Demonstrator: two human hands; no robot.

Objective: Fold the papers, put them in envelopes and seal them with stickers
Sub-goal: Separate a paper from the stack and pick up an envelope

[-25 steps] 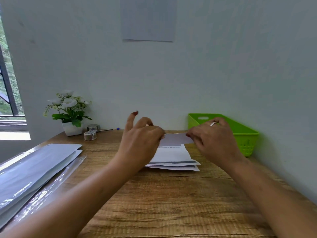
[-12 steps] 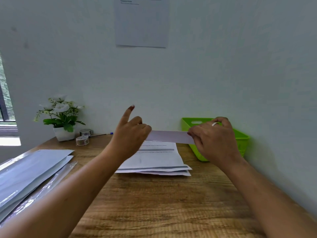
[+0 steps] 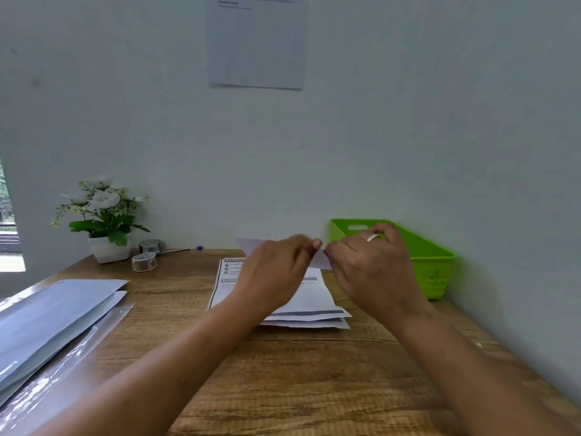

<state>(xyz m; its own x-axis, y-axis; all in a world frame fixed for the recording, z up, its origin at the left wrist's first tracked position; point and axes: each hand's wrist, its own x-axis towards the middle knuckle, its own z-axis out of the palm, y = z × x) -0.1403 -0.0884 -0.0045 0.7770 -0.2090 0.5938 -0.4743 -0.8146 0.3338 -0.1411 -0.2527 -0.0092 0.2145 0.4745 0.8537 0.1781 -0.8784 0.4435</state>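
Both hands hold a folded white paper [image 3: 251, 245] in the air above a stack of printed papers [image 3: 314, 302] on the wooden table. My left hand [image 3: 276, 272] pinches the strip near its right end, and its left end sticks out past my knuckles. My right hand [image 3: 371, 265], with a ring on it, pinches the strip's right tip close to the left fingers. White envelopes [image 3: 53, 319] lie at the table's left edge on a clear plastic sleeve [image 3: 72, 360]. Two sticker rolls [image 3: 145, 262] sit near the wall.
A green plastic basket [image 3: 430, 265] stands at the back right against the wall. A white pot of artificial flowers [image 3: 103, 221] stands at the back left, with a pen [image 3: 179, 250] lying beside the rolls. A sheet is taped on the wall [image 3: 256, 42].
My left hand has slid right along the folded paper until it nearly meets my right hand, and its raised finger has curled down. The view has tilted up slightly.
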